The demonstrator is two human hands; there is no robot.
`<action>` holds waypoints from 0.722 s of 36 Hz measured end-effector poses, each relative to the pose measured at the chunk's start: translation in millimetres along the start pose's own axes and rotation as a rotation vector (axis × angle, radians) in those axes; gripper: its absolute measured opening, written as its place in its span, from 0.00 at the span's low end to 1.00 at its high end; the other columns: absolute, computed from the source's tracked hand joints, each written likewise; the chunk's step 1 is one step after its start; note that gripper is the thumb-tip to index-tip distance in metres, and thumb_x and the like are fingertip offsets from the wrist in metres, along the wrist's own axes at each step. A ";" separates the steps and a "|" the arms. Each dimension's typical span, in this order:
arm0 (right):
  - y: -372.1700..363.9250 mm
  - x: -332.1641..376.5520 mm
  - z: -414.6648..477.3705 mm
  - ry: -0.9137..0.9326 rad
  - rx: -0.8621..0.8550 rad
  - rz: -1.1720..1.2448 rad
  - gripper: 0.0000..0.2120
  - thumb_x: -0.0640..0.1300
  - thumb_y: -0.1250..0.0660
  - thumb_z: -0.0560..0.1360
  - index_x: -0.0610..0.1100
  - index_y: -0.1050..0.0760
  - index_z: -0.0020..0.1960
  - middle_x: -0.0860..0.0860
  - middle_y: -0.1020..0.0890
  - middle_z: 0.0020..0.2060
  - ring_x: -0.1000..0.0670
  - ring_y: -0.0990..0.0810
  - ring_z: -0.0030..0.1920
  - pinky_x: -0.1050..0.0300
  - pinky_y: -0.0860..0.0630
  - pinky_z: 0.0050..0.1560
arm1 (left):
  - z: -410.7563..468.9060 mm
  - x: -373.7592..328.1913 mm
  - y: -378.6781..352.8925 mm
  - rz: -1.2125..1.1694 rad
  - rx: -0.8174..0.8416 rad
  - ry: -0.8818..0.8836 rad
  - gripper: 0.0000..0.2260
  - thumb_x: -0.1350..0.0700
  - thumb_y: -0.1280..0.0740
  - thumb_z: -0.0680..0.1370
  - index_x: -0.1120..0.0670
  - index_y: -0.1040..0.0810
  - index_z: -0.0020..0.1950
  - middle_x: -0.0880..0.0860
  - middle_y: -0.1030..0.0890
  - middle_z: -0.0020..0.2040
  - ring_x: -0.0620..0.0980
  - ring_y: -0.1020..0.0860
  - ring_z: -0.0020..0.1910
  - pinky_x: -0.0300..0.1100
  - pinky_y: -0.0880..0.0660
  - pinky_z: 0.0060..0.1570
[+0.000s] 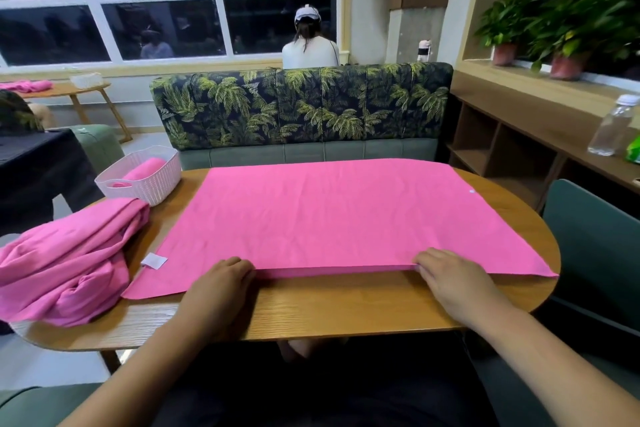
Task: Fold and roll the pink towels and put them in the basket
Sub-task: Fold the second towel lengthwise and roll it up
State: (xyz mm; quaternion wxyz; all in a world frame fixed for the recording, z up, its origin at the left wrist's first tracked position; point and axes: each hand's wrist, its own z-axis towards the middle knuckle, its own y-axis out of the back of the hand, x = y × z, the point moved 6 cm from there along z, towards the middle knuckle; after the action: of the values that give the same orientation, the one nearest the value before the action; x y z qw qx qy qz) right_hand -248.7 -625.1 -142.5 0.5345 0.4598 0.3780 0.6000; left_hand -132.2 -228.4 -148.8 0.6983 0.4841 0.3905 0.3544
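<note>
The flat pink cloth towel (pixel 332 215), lying crosswise, is pinched at its near edge by the left hand (pixel 221 276) and right hand (pixel 450 276).

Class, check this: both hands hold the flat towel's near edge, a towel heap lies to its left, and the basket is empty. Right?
No: the head view shows a rolled towel in the basket. The left hand and right hand do hold the flat towel by its near edge, with the heap to its left.
</note>
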 end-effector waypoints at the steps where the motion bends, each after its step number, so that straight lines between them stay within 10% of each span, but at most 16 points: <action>1: 0.0 1.6 3.0 0.005 0.022 -0.015 0.08 0.48 0.40 0.85 0.51 0.26 0.49 0.55 0.21 0.45 0.47 0.20 0.49 0.49 0.27 0.44 | 1.2 -1.5 -0.7 0.018 0.013 0.012 0.07 0.53 0.39 0.84 0.49 0.24 0.48 0.50 0.23 0.47 0.56 0.22 0.53 0.51 0.25 0.48; 7: -0.7 3.2 16.8 -0.007 0.204 -0.089 0.06 0.48 0.48 0.86 0.49 0.35 0.52 0.49 0.18 0.49 0.42 0.19 0.50 0.47 0.32 0.44 | 8.7 -15.6 -2.2 0.105 0.157 0.016 0.06 0.59 0.43 0.81 0.49 0.37 0.48 0.53 0.21 0.50 0.59 0.21 0.53 0.53 0.27 0.50; 15: 30.1 -8.6 15.7 0.063 0.378 -0.028 0.24 0.75 0.51 0.80 0.63 0.28 0.64 0.68 0.23 0.53 0.59 0.23 0.53 0.53 0.25 0.56 | 0.6 -15.5 29.4 0.053 0.196 -0.247 0.19 0.33 0.51 0.84 0.46 0.30 0.57 0.45 0.20 0.52 0.47 0.21 0.53 0.46 0.27 0.50; 23: 43.5 -3.3 27.9 0.115 0.369 0.060 0.25 0.69 0.53 0.81 0.55 0.25 0.50 0.61 0.23 0.48 0.59 0.26 0.51 0.51 0.25 0.56 | 12.5 -9.1 31.1 0.049 0.189 -0.285 0.20 0.41 0.49 0.82 0.48 0.21 0.52 0.45 0.21 0.54 0.48 0.24 0.56 0.42 0.30 0.57; 26: 43.6 -6.2 32.0 0.005 0.399 0.172 0.27 0.71 0.54 0.78 0.54 0.25 0.48 0.57 0.19 0.43 0.55 0.21 0.45 0.54 0.24 0.52 | 15.9 -8.5 34.4 0.039 0.245 -0.118 0.11 0.46 0.45 0.85 0.47 0.32 0.44 0.52 0.18 0.49 0.56 0.20 0.54 0.49 0.31 0.48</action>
State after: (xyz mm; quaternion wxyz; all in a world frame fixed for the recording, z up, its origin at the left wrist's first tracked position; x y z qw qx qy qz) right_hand -230.9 -638.7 -92.9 0.3787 0.5854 0.4499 0.5581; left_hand -125.9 -232.5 -110.7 0.6488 0.5930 0.3797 0.2886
